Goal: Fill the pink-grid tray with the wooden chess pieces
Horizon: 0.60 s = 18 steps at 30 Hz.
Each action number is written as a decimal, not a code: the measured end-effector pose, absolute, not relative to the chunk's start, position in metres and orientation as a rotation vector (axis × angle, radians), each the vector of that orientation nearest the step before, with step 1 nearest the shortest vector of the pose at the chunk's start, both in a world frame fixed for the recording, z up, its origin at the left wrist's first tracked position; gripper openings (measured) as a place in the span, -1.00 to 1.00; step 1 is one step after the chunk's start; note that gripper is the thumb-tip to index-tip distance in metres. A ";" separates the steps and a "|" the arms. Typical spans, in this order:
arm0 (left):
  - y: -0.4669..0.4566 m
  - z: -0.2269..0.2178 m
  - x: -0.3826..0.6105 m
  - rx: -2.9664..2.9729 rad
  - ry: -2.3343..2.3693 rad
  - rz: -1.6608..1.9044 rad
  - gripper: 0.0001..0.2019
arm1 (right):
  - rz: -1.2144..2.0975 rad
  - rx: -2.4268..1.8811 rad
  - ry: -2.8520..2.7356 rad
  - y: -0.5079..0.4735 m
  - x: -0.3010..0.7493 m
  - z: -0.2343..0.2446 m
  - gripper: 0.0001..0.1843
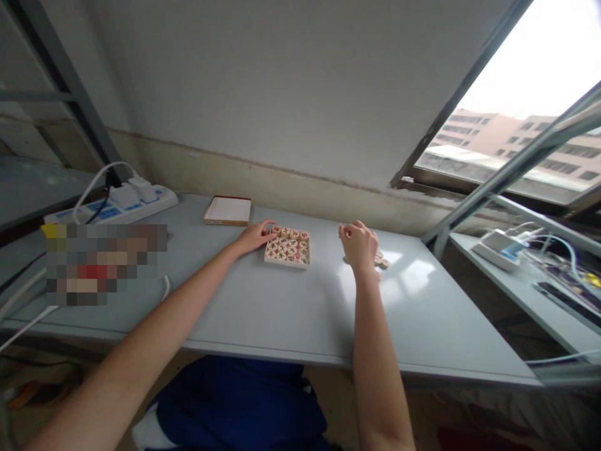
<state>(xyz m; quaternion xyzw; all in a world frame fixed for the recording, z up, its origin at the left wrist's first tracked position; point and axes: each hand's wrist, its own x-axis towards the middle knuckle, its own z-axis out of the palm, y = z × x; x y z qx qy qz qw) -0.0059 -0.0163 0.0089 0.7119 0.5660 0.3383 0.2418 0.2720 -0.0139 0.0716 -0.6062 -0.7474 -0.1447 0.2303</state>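
Note:
Rows of round xiangqi pieces with red and black characters fill a shallow box (287,263) on the desk. At its back left corner, my left hand (255,238) grips the rim, thumb and fingers curved round it. To the right of the box, my right hand (360,243) is raised above the desk with its fingers pinched together. A small reddish xiangqi piece (347,232) seems to show between the fingertips, mostly covered. Loose xiangqi pieces (384,263) lie beneath and behind my right hand, which partly hides them.
A box lid (229,211) lies with its white inside up near the wall. On the left are a power strip (115,205) with chargers, cables and a blurred-out patch. A bed-frame post (469,203) stands at the desk's right end, beside another power strip (500,249).

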 end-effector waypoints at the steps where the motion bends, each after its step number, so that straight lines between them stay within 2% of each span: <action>1: -0.016 0.009 -0.006 1.952 1.550 0.934 -0.45 | -0.373 -1.755 -2.092 -0.013 0.279 0.069 -0.78; 2: -0.016 0.009 -0.006 1.956 1.554 0.939 -0.41 | -0.333 -1.836 -2.148 -0.013 0.285 0.066 -0.77; 4: -0.016 0.008 -0.007 1.959 1.559 0.932 -0.37 | -0.228 -1.979 -2.255 -0.011 0.295 0.059 -0.53; 5: -0.015 0.008 -0.007 1.961 1.554 0.923 -0.37 | -0.176 -2.037 -2.288 -0.011 0.299 0.056 -0.50; 10: -0.015 0.007 -0.008 1.972 1.509 0.916 -0.44 | 0.085 -2.033 -2.315 -0.004 0.306 0.049 -0.78; 15: -0.017 0.008 -0.007 1.947 1.505 0.920 -0.41 | 0.384 -1.592 -2.326 0.000 0.290 0.043 -0.73; 18: -0.018 0.009 -0.007 1.906 1.493 0.935 -0.40 | 0.356 -1.327 -2.276 -0.002 0.269 0.047 -0.74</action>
